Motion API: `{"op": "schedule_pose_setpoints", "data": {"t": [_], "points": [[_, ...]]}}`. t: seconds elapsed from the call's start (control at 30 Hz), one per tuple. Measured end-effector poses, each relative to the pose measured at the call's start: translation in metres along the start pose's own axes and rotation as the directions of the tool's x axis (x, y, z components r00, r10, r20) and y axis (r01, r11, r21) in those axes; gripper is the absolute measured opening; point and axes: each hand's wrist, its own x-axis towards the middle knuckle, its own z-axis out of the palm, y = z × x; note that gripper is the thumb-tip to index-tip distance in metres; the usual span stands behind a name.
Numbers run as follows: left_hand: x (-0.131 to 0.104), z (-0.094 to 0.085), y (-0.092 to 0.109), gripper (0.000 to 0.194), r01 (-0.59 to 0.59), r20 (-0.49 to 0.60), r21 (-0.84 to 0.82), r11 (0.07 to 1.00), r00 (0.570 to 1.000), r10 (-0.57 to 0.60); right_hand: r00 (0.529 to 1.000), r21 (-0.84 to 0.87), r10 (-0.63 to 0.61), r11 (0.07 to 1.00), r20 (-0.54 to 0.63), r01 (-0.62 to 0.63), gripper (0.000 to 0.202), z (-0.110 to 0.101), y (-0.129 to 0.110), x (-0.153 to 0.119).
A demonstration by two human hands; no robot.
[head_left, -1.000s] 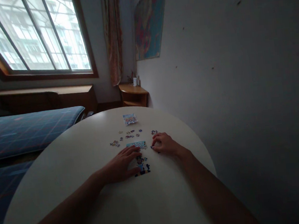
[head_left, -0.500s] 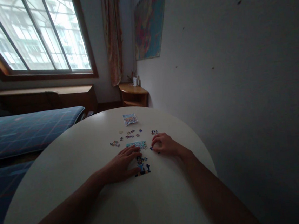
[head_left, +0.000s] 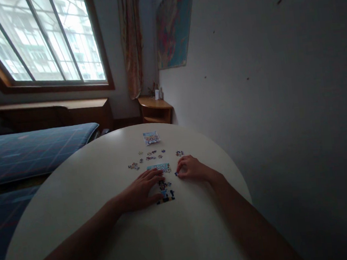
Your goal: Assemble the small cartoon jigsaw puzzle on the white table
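My left hand (head_left: 147,189) lies flat with spread fingers over the left part of a partly joined jigsaw puzzle (head_left: 167,195), hiding some of it. A light-blue strip of joined pieces (head_left: 158,167) shows beyond its fingertips. To the right of the puzzle, my right hand (head_left: 192,169) pinches a small dark-blue puzzle piece (head_left: 176,174) between thumb and fingers, at the table surface. A small cluster of loose pieces (head_left: 180,153) lies just beyond the right hand.
More loose puzzle pieces (head_left: 133,166) lie on the round white table (head_left: 102,153) past the left hand. A picture card (head_left: 151,138) rests farther back. A wall (head_left: 267,117) stands along the right, and a blue plaid mattress (head_left: 34,153) at the left.
Both hands stay almost in place. The right hand's fingers have shifted very slightly around the puzzle piece; the loose pieces and the card lie as before.
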Motion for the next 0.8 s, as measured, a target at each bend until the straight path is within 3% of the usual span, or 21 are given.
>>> {"op": "schedule_pose_setpoints", "data": {"t": [0.27,0.47,0.8], "points": [[-0.001,0.003,-0.003,0.051,-0.018,-0.006,0.007,1.000,1.000,0.018,0.999,-0.002,-0.009,1.000,0.051,0.009,0.013,-0.002,-0.009,-0.002],[-0.001,0.001,-0.001,0.052,-0.001,0.009,0.004,1.000,1.000,0.001,0.999,-0.036,0.025,0.999,0.048,-0.024,0.024,-0.002,-0.013,-0.002],[-0.001,0.002,-0.002,0.051,-0.013,-0.012,0.011,1.000,1.000,0.013,0.994,-0.005,-0.031,0.999,0.106,0.032,0.018,-0.003,-0.019,-0.004]]}}
